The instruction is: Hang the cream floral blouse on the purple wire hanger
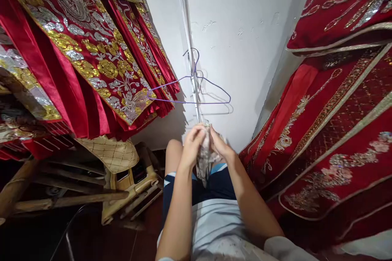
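Observation:
A bunched, pale patterned cloth [202, 167] hangs between my hands above my lap; its full shape is hidden in the folds. My left hand [192, 144] is closed on its upper left part, fingers curled in. From the other side, my right hand [219, 145] grips the upper right part of the cloth. Just beyond both hands, a purple wire hanger [214, 83] with nothing on it hangs by its hook at a narrow metal strip [186, 12] on the white wall.
Red embroidered garments with gold and silver sequins [107, 65] hang close on the left. More red beaded garments [324, 130] crowd the right side. A bamboo chair [134, 195] stands at lower left, with a dark phone-like object [140, 173] on it. The white wall [245, 45] is ahead.

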Demonstrator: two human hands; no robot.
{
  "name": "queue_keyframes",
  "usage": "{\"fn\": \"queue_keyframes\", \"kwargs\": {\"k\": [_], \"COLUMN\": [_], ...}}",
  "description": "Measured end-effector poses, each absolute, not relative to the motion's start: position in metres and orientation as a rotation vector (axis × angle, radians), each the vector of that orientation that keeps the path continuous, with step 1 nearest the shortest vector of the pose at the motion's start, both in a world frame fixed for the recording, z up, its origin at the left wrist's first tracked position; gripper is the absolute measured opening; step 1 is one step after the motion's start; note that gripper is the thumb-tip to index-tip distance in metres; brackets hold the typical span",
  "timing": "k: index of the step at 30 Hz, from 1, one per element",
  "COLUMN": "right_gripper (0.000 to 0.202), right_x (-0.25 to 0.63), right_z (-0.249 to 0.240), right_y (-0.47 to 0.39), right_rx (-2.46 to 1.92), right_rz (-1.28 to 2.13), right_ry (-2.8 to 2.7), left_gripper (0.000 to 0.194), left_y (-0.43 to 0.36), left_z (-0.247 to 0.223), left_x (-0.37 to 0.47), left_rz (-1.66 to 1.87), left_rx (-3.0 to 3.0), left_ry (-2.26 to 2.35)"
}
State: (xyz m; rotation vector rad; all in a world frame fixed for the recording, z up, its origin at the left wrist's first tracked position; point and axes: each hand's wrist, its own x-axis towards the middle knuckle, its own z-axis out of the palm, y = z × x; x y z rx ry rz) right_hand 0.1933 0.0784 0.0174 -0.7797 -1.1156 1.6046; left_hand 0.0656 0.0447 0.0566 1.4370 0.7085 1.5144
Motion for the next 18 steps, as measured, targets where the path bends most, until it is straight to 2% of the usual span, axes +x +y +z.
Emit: {"fn": "queue_keyframes", "kwargs": {"k": [2,5,7,10,13,15,18], "right_gripper": [0.058,0.075,0.07,0.055,0.052,0.049,0.057], "right_x": [0.188,0.189,0.19,0.187,0.187,0.195,0.218], "right_z": [0.023,0.029,0.032,0.034,0.036,0.036,0.041], "right_y": [0.07,0.062,0.059,0.056,0.048,0.041,0.031], "right_rx": [-0.709,-0.618,-0.593,-0.595,-0.562,-0.51,-0.492], "right_rz": [1.782,2.004,2.039,1.95,1.902,1.883,1.863], "right_ry": [-1.021,-0.948,-0.993,-1.113,-1.135,-1.128,-1.265], "left_gripper": [0.021,0.043,0.053,0.058,0.081,0.08,0.066], "left_y": [0.035,0.026,0.025,0.029,0.036,0.042,0.043], "left_z": [0.062,0.067,0.067,0.057,0.038,0.028,0.021], "left_x": [0.069,0.056,0.044,0.036,0.035,0.032,0.02], "left_rz": [1.452,1.366,1.273,1.13,1.052,1.009,0.872], "left_rx": [1.68,1.809,1.796,1.645,1.485,1.561,1.735], "left_ry": [0.813,1.044,1.139,0.959,0.844,0.905,0.922]}}
